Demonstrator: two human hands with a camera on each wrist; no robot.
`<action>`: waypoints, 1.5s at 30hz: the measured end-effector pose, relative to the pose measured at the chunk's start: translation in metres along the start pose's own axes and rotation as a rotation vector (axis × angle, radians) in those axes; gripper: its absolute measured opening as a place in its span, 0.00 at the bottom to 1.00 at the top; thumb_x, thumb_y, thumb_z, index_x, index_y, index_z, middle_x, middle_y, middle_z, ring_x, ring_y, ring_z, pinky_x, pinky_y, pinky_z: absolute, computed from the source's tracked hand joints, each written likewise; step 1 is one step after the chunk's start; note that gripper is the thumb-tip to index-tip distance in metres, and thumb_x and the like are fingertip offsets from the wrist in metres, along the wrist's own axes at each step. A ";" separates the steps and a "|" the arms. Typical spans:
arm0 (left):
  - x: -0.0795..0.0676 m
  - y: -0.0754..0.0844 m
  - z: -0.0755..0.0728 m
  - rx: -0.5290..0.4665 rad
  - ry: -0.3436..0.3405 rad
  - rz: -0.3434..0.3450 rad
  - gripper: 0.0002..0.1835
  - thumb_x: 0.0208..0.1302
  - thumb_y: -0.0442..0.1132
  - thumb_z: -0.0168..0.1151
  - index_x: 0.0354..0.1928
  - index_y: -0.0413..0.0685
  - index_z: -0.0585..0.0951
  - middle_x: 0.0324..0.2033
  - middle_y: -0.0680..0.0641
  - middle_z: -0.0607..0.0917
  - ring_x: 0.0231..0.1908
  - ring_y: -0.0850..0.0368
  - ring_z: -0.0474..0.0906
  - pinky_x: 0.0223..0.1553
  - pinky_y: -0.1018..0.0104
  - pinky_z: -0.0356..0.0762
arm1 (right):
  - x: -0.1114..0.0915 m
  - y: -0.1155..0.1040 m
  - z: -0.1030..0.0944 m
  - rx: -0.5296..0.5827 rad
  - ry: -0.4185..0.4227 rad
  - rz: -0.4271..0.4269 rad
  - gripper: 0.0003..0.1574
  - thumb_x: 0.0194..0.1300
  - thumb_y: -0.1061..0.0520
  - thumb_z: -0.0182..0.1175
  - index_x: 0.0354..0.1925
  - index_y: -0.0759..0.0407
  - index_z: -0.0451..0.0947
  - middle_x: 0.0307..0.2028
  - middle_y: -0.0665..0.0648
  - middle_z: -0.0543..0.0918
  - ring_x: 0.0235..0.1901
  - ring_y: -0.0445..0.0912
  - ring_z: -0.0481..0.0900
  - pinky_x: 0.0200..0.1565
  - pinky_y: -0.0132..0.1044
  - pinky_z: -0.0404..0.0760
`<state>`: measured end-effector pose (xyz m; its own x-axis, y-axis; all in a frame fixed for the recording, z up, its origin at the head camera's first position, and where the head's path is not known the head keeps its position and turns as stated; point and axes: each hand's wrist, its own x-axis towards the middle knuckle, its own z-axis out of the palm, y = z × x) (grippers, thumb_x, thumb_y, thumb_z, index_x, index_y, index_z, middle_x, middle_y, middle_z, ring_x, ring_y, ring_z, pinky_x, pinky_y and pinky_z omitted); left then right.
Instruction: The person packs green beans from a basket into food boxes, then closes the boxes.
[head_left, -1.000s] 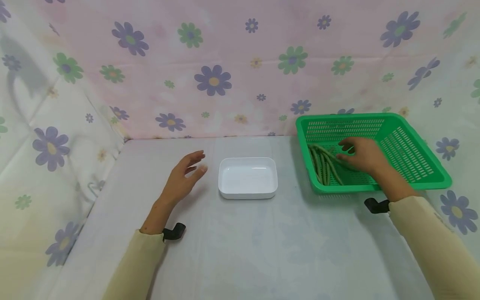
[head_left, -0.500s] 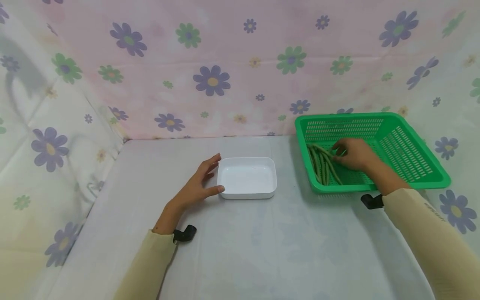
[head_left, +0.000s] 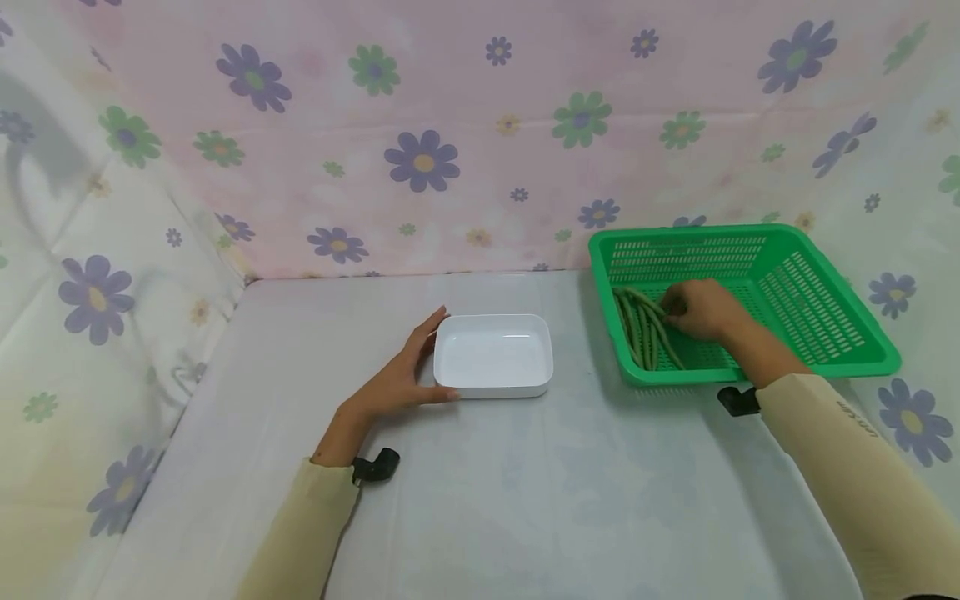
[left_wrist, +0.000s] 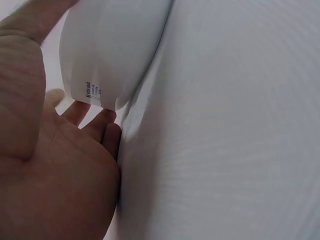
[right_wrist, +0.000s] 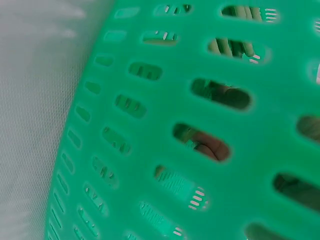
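Note:
A small white rectangular dish (head_left: 493, 354) stands on the table. My left hand (head_left: 397, 375) grips its left end, thumb along the near side and fingers round the far corner. In the left wrist view, the fingers (left_wrist: 102, 122) press against the dish's white wall (left_wrist: 115, 45), which bears small dark print. Inside the green slotted basket (head_left: 847, 367), several long green beans (head_left: 647, 333) lie bunched at the left. My right hand (head_left: 705, 310) pinches the bunch near its upper right; its fingertips are partly hidden. Through the slots in the right wrist view, fingers (right_wrist: 212, 145) and beans (right_wrist: 227, 47) show.
The basket sits at the back right of the white-covered table (head_left: 480, 492), its near rim in front of the right wrist. Floral cloth (head_left: 480, 100) hangs behind the table and at both sides. A black wrist mount (head_left: 377, 465) juts from each sleeve.
My left hand has moved right to the dish and closed round its left end. The right hand has shifted left inside the basket, and its fingers have closed on the green beans.

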<state>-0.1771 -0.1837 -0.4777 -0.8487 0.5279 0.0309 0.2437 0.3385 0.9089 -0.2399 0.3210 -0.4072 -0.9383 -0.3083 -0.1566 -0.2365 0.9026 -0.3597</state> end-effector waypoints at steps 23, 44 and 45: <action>0.001 -0.002 0.002 0.025 0.021 -0.004 0.66 0.57 0.42 0.84 0.86 0.68 0.46 0.82 0.51 0.54 0.81 0.48 0.53 0.81 0.45 0.51 | -0.013 0.001 -0.006 0.031 0.073 -0.003 0.16 0.74 0.63 0.63 0.53 0.76 0.82 0.46 0.74 0.86 0.47 0.67 0.83 0.47 0.63 0.83; -0.001 -0.001 0.001 0.025 0.038 -0.010 0.66 0.56 0.40 0.85 0.85 0.72 0.47 0.82 0.51 0.55 0.81 0.47 0.54 0.81 0.45 0.51 | -0.042 -0.039 -0.018 0.187 0.274 -0.053 0.15 0.76 0.60 0.63 0.54 0.69 0.84 0.45 0.69 0.88 0.45 0.63 0.86 0.46 0.60 0.84; -0.001 -0.002 0.001 0.022 0.036 -0.012 0.66 0.56 0.39 0.84 0.86 0.71 0.47 0.82 0.50 0.55 0.81 0.46 0.54 0.81 0.45 0.51 | -0.043 -0.042 -0.018 0.199 0.283 -0.054 0.15 0.76 0.60 0.63 0.54 0.69 0.84 0.45 0.69 0.88 0.45 0.62 0.86 0.45 0.58 0.85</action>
<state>-0.1765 -0.1836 -0.4797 -0.8679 0.4955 0.0352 0.2432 0.3621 0.8999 -0.1942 0.3016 -0.3692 -0.9650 -0.2337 0.1189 -0.2604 0.8025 -0.5368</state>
